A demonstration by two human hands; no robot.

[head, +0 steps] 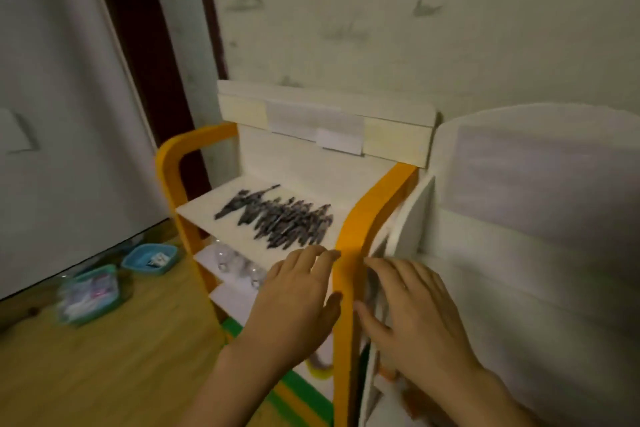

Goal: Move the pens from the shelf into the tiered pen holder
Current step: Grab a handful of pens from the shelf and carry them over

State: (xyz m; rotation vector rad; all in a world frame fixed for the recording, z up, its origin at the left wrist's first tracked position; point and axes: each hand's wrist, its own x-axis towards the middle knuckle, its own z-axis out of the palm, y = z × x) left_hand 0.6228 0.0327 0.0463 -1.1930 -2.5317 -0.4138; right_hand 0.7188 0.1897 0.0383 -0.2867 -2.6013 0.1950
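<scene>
orange frame: rounded orange side rails [349, 246] bound a small white shelf unit [304, 163] standing against the wall.
pens: a loose row of dark pens [280, 217] lies on the top shelf board, spread from its middle toward the right rail, blurred, so a count is not possible.
left hand: left hand [294, 295] hovers just past the front edge of the top board, fingers straight and spread, holding nothing.
right hand: right hand [412, 308] is on the other side of the right rail, fingers relaxed and apart, empty.
lower shelf: clear glass pieces [235, 262] sit under the top board.
floor: two teal trays [149, 258] lie on the wooden floor at the left.
right side: a white cabinet [519, 218] stands beside the shelf unit.
</scene>
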